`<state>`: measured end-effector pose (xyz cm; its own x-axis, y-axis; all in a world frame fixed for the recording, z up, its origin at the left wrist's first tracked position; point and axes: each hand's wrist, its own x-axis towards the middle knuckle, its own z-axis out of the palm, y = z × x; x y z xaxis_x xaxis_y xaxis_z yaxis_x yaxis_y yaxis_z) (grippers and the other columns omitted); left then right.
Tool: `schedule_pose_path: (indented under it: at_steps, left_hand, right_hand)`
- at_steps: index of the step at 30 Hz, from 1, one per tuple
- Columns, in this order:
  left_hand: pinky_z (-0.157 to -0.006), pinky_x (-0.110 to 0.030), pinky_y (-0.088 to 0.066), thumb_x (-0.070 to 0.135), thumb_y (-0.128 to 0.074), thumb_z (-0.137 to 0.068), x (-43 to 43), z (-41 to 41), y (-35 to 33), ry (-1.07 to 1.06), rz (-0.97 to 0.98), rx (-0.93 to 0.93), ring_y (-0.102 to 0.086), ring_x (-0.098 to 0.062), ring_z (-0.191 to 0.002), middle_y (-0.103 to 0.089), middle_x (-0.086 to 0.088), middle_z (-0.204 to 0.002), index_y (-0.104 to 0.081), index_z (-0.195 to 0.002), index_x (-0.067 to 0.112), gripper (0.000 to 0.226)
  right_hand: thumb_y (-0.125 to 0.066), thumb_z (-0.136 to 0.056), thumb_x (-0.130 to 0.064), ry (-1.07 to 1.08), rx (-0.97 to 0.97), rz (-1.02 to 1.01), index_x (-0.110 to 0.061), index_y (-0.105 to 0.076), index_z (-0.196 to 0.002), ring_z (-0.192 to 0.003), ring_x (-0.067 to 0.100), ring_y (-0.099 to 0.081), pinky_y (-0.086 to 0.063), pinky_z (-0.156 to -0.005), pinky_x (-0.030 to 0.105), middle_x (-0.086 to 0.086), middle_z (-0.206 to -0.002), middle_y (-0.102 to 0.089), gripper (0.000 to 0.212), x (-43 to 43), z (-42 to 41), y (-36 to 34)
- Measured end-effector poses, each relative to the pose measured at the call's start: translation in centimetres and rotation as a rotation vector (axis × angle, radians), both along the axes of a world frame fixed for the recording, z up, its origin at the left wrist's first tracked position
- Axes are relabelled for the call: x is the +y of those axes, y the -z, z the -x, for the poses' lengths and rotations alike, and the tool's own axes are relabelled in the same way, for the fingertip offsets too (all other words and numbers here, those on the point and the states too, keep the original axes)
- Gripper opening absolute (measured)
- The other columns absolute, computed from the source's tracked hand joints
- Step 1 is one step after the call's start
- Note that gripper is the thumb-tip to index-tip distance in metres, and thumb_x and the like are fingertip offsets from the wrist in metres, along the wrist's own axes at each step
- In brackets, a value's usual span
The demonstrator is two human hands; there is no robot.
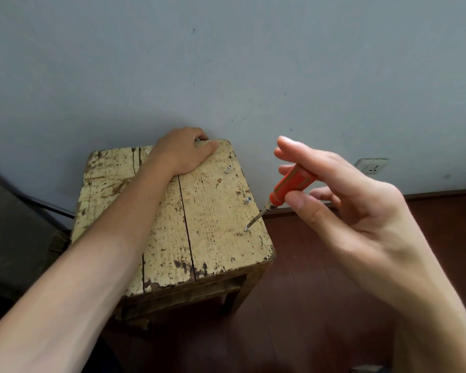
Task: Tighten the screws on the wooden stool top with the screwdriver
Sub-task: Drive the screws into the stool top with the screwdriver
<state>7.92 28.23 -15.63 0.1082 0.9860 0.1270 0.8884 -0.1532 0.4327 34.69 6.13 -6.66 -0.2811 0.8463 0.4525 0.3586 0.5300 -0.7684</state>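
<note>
The left hand [184,153] and right hand [361,211] were bare, forearms uncovered to the frame's edge, fingernails trimmed short.

The stool [213,211] is recorded as rough, cracked wood under chipped matt cream paint, its screws [247,200] as bright metal, the screwdriver [293,184] as glossy orange plastic on a metal shaft, the floor [320,305] as smooth dark wood, and the wall [226,63] as matt grey paint.
</note>
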Motion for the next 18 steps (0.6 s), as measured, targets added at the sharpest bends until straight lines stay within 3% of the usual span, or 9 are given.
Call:
schedule_pose_path:
  at_steps: [4, 8, 11, 14, 18]
  left_hand:
    - [-0.087, -0.039, -0.044, 0.076, -0.047, -0.091, 0.0, 0.0, -0.1, 0.001, 0.003, 0.002, -0.060, -0.023, -0.115, -0.067, 0.003, -0.127, -0.068, -0.120, 0.033, 0.056]
    - [-0.086, -0.039, -0.043, 0.075, -0.047, -0.091, -0.1, 0.0, -0.1, 0.000, 0.006, 0.008, -0.060, -0.023, -0.115, -0.067, 0.004, -0.127, -0.068, -0.120, 0.032, 0.056]
    - [-0.084, -0.038, -0.042, 0.075, -0.047, -0.091, -0.1, 0.0, -0.1, -0.001, 0.000, 0.004, -0.060, -0.023, -0.113, -0.067, 0.005, -0.125, -0.069, -0.117, 0.033, 0.054]
    - [-0.084, -0.037, -0.042, 0.074, -0.048, -0.091, -0.1, 0.0, -0.2, 0.001, -0.001, -0.006, -0.060, -0.022, -0.112, -0.068, 0.005, -0.123, -0.069, -0.115, 0.033, 0.052]
    - [-0.088, -0.039, -0.044, 0.075, -0.047, -0.091, -0.2, -0.1, -0.2, -0.003, 0.012, -0.004, -0.060, -0.023, -0.114, -0.067, 0.004, -0.126, -0.068, -0.118, 0.033, 0.054]
  right_hand:
    - [-0.062, -0.105, -0.010, -0.029, 0.021, 0.038, -0.035, -0.058, -0.154, -0.123, 0.021, -0.073, -0.057, -0.099, 0.043, -0.009, -0.138, -0.071, 0.055, -0.2, -0.4, 0.0]
    - [-0.067, -0.104, -0.011, 0.016, 0.033, 0.000, -0.038, -0.065, -0.144, -0.114, 0.023, -0.076, -0.059, -0.093, 0.052, -0.007, -0.128, -0.075, 0.048, 0.0, 0.1, 0.2]
    - [-0.074, -0.100, -0.014, 0.097, 0.009, -0.078, -0.042, -0.069, -0.136, -0.110, 0.020, -0.076, -0.058, -0.085, 0.042, -0.006, -0.115, -0.076, 0.045, 0.1, 0.6, 0.2]
    - [-0.076, -0.099, -0.015, 0.121, 0.003, -0.110, -0.039, -0.072, -0.131, -0.103, 0.022, -0.077, -0.057, -0.080, 0.041, -0.005, -0.109, -0.075, 0.040, 0.2, 1.0, 0.2]
    - [-0.072, -0.101, -0.016, 0.088, -0.006, -0.071, -0.036, -0.070, -0.139, -0.109, 0.023, -0.075, -0.056, -0.082, 0.035, -0.005, -0.116, -0.074, 0.043, 0.1, 0.7, 0.0]
